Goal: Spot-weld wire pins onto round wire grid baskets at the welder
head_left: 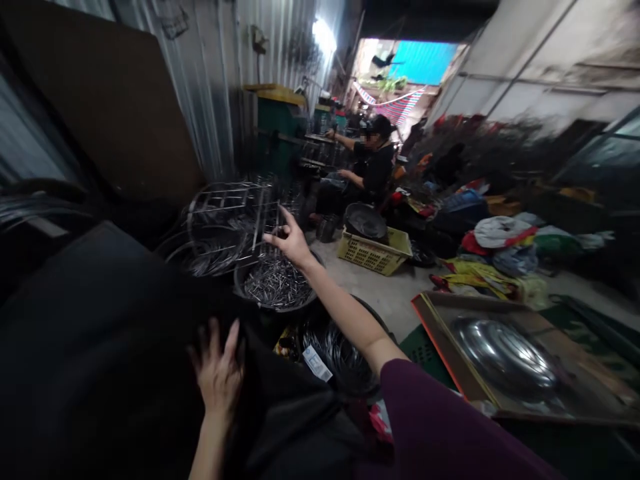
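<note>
My right hand (294, 245) reaches forward on a bare arm below a dark purple sleeve. Its fingers are stretched apart right beside a metal wire rack (225, 193); whether a fingertip touches it I cannot tell. The rack is tilted above round tubs of metal parts. Below that hand, a dark tub (277, 283) is full of short shiny metal pieces. My left hand (220, 373) is spread and slightly blurred over black cloth (125, 373), holding nothing.
A tub of coiled black wire (345, 347) with a white label stands near my right forearm. Beyond is a yellow crate (373, 253) with a black basin, near a seated person (377, 163). To the right, a shiny metal dish (507, 360) lies in a cardboard tray (435, 333).
</note>
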A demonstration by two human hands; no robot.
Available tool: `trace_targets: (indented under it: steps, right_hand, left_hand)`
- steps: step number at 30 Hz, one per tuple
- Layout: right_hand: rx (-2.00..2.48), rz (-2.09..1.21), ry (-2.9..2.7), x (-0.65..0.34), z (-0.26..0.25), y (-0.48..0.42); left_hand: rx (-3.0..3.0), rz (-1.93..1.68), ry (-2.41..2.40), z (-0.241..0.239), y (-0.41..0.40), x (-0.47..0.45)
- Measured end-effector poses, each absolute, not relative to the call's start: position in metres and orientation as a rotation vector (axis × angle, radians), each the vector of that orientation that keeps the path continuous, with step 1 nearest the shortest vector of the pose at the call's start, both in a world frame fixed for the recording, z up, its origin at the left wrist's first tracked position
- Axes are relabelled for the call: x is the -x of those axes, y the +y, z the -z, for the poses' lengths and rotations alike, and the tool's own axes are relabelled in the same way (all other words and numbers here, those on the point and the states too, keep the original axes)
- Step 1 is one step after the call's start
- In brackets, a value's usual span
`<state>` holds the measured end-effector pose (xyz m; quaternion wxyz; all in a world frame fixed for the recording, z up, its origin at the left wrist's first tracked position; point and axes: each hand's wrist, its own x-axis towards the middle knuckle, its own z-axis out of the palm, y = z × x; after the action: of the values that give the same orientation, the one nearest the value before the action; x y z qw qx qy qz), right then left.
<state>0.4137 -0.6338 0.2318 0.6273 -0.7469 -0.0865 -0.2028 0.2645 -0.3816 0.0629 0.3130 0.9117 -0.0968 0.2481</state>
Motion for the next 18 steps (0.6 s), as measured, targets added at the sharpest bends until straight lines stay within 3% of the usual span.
trace_targets:
  steps: [2, 4, 11, 18]
  right_hand:
    - [1.799, 0.476, -0.269, -0.405, -0.237, -0.625]
    - [1.925, 0.505, -0.337, -0.391, -0.237, -0.614]
    - [2.013, 0.434, -0.721, -0.348, -0.211, -0.544]
    - [2.021, -0.095, -0.786, -0.262, -0.123, -0.491]
  left_hand:
    - [-2.444, -0.214, -0.473, -0.032, -0.378, -0.268]
    - [-2.407, -0.014, -0.500, -0.008, -0.356, -0.257]
    - [-2.271, -0.266, 0.682, 0.003, -0.285, -0.160]
    - [-1.999, -0.421, 0.896, 0.019, -0.253, -0.129]
